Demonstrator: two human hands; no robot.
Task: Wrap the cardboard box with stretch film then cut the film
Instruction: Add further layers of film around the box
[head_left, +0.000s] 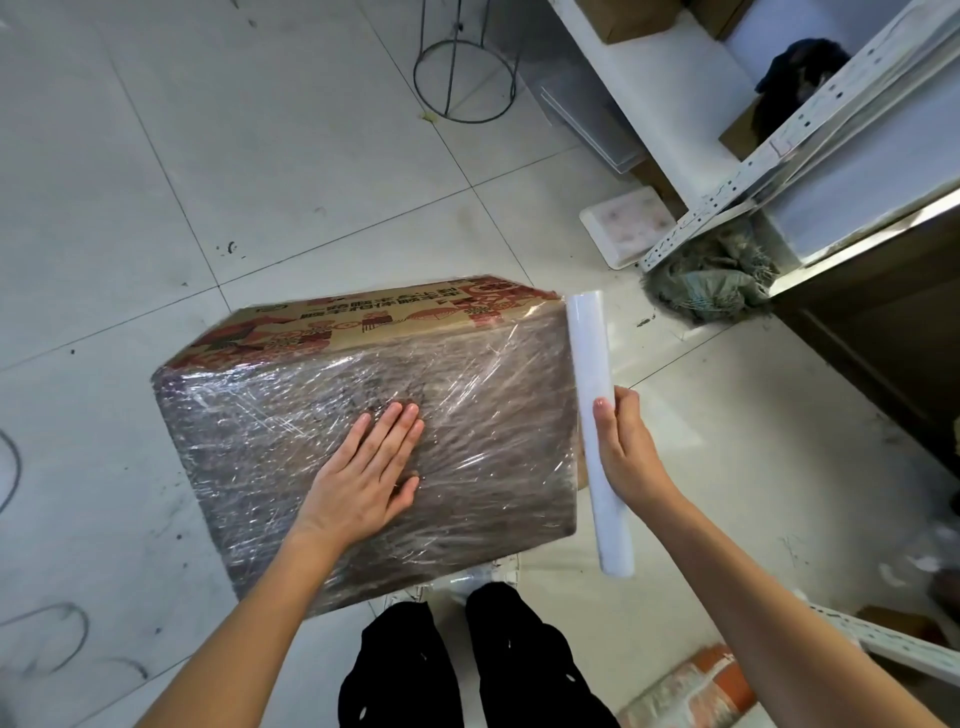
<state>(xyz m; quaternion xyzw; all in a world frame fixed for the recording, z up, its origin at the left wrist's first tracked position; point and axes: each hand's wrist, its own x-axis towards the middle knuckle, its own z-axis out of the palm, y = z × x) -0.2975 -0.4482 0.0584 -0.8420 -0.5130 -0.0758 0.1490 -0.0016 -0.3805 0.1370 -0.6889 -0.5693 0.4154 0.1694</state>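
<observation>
The cardboard box (363, 415) sat on the tiled floor (156, 182) in front of the person's black-trousered legs (467, 665), its top face already covered in crinkled, shiny stretch film (483, 395). Red printed graphics showed on the far side panel. The left hand (371, 467) lay flat on the film-covered top, fingers straight and together, thumb out to the side, pressing down and gripping nothing. The right hand (626, 452) was curled around the white film roll (597, 426), thumb on the side facing the box. The roll stood nearly upright just beside the box's right edge, and film ran from it onto the box. Behind the roll, a white metal shelving rack (753, 182) stood with a rumpled cloth (711, 280) at its foot and a white tray (623, 223) on the floor nearby. A wire stand (462, 67) stood farther back.
</observation>
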